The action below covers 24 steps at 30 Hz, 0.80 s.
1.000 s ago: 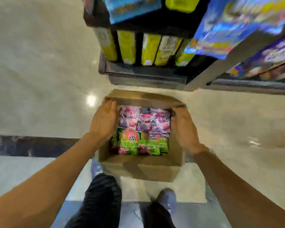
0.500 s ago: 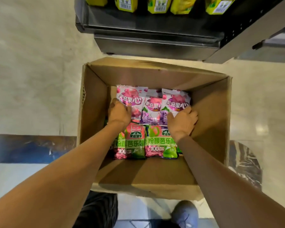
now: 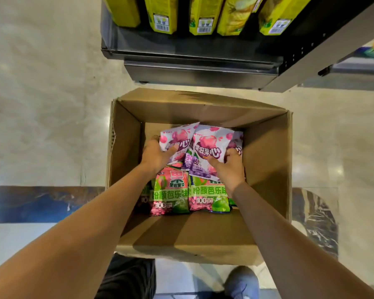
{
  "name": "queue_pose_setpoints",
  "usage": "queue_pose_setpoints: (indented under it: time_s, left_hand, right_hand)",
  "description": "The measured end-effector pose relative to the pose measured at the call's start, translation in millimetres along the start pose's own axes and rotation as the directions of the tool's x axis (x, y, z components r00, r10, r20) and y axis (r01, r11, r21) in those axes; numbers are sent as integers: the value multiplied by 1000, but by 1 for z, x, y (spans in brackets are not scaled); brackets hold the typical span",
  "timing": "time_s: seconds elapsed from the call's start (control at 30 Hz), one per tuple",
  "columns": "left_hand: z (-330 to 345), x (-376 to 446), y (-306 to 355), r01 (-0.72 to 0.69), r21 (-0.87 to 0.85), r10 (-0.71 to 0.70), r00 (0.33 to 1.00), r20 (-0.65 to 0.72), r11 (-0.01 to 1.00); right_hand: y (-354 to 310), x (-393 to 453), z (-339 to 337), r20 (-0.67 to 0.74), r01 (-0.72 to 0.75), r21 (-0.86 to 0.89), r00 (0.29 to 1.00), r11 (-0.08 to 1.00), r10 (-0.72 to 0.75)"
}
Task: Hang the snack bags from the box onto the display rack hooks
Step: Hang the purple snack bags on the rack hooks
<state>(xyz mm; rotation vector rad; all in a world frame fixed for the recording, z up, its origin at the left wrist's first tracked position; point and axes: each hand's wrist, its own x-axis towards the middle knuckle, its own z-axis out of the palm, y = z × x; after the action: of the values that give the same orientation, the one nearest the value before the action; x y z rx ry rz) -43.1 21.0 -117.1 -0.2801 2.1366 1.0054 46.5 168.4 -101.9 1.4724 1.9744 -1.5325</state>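
An open cardboard box (image 3: 268, 169) stands on the floor below me with snack bags inside. My left hand (image 3: 154, 157) grips a pink and white snack bag (image 3: 177, 139) by its lower left, thumb on its front. My right hand (image 3: 230, 168) grips a second pink and purple bag (image 3: 209, 147), tilted up off the pile. Under them lie more purple bags. Two green and pink bags (image 3: 171, 190) lie flat at the near side, the right one (image 3: 209, 195) partly under my right wrist. No display hooks are in view.
A dark metal shelf unit (image 3: 192, 61) stands just beyond the box, with several yellow cartons (image 3: 203, 16) on its lowest shelf. Pale glossy floor lies to the left and right. My trouser leg (image 3: 127, 277) and grey shoe (image 3: 242, 281) are at the box's near edge.
My hands went from the box's side walls down into it. Each has closed on a pink bag, and both bags are now lifted and tilted off the pile.
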Motion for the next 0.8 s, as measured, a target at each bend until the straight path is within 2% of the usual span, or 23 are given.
queue_pose_setpoints:
  time_s: [0.13,0.2,0.37,0.47,0.6,0.8]
  left_hand:
    - [-16,-20,12,-114,-2,114,993,15,993]
    - [-30,-32,21,-142,-55,144,989,37,988]
    - [-74,-88,62,-4,-303,71,975,210,953]
    - [-103,-132,102,7,-431,116,959,257,902]
    - [-148,-194,168,-70,-505,209,952,223,860]
    - [-226,-294,279,-236,-551,313,949,48,801]
  right_hand:
    - [-5,-11,-12,64,-57,167,997,984,46]
    - [-10,-22,-26,98,-75,257,994,963,51]
    - [-56,-73,-79,347,-110,362,937,925,-24]
    - [-108,-111,-108,394,-85,406,915,910,-90]
    - [-192,-164,-147,387,18,418,901,908,-196]
    - [-325,-257,-204,385,197,475,829,857,-405]
